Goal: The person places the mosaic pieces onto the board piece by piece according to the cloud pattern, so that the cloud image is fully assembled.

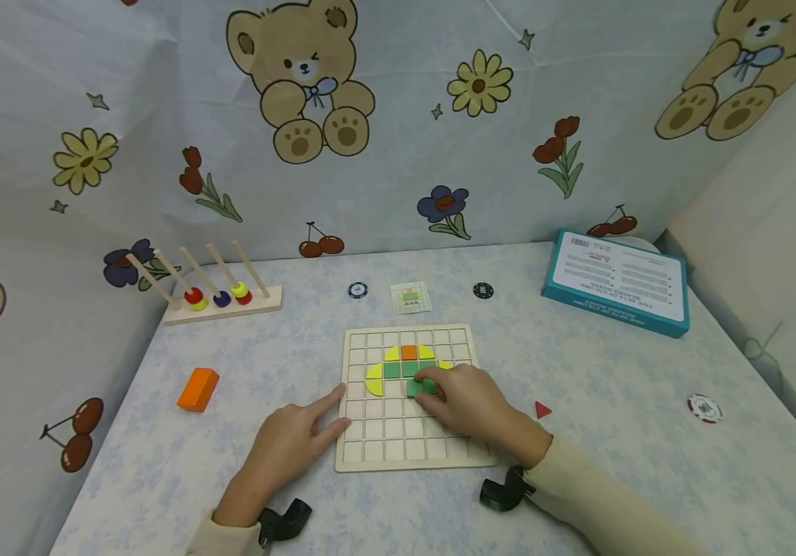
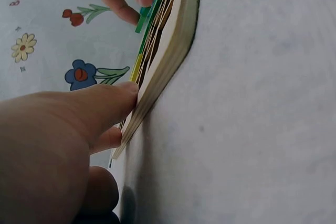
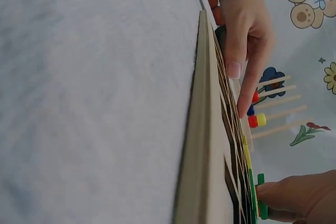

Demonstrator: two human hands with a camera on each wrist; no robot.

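A wooden grid board [image 1: 384, 450] lies on the table with yellow, orange and green tiles in several of its cells. My right hand [image 1: 470, 401] is over the board's right half and pinches a green tile [image 3: 263, 196] between thumb and fingers. In the head view, green shows at those fingertips, below a row of green tiles [image 1: 392, 371]. At the board's left edge is my left hand [image 1: 293, 440], its thumb and index finger extended against the rim. An orange square tile [image 1: 408, 353] sits between yellow curved tiles [image 1: 374, 380] higher up the board.
Behind the board lie a pattern card [image 1: 411, 297] and two poker chips [image 1: 357, 290]. A peg rack [image 1: 224, 311] with beads stands back left, an orange block [image 1: 198, 389] left. To the right are a red triangle [image 1: 542, 409], a teal box [image 1: 616, 282] and a white-red chip [image 1: 705, 408].
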